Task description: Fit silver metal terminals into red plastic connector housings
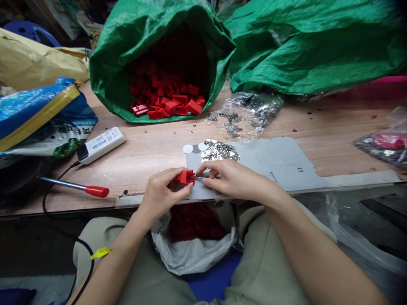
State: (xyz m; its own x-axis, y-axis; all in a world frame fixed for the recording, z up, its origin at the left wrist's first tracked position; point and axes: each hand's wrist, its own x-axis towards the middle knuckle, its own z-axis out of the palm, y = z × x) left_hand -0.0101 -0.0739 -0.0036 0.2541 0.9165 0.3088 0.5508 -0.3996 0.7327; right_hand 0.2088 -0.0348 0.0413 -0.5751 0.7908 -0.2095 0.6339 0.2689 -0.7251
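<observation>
My left hand (161, 189) is closed around a small red plastic housing (186, 177), its open end turned to the right. From the other side my right hand (227, 178) pinches a thin metal-tipped tool (201, 178), with a bit of yellow showing under the fingers. The tool's tip meets the right end of the housing; whether it is inside I cannot tell. Just beyond my right hand, a pile of small shiny metal pieces (221, 151) lies on a grey sheet (273, 163) at the table's near edge.
A green sack (108, 84) full of red housings (171, 103) opens toward me. Below the table edge, a white bag (197, 256) holds more red parts. On the left are a white power strip (103, 144) and a red-handled lever (97, 191). A clear plastic bag (254, 112) lies behind the pile.
</observation>
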